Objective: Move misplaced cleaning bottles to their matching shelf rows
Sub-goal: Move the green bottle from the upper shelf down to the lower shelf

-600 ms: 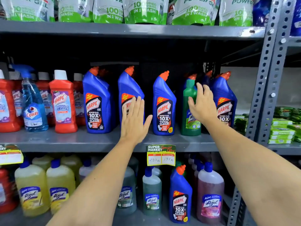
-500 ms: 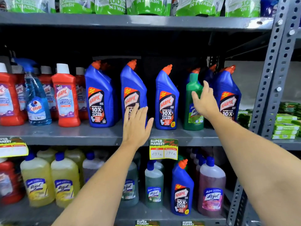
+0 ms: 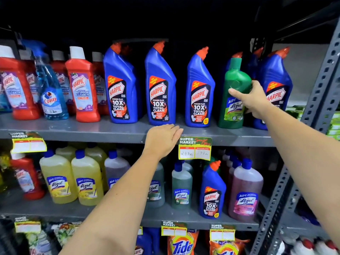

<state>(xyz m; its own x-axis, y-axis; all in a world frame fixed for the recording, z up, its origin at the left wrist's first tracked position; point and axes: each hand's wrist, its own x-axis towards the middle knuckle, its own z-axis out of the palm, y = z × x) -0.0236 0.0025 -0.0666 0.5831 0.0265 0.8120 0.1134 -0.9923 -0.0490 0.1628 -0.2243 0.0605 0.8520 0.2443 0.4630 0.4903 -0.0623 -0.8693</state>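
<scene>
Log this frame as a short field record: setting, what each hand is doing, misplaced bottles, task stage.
setting: store shelving with cleaning bottles
right hand: gripping the green Lizol bottle, which stands among the blue Harpic bottles
left hand: resting open on the upper shelf edge, holding nothing
other misplaced: blue Harpic bottle in the Lizol row; Colin spray among red Harpic bottles
stage: green bottle gripped, apparently not yet lifted

A single head-worn camera looks straight ahead and slightly down at store shelving from within arm's reach. The middle shelf point(image 3: 110, 129) crosses the frame near its centre, with a lower shelf point(image 3: 55, 208) beneath. Both forearms enter from the bottom edge. Wide-angle bending curves the upright post point(image 3: 318, 85) at right.
</scene>
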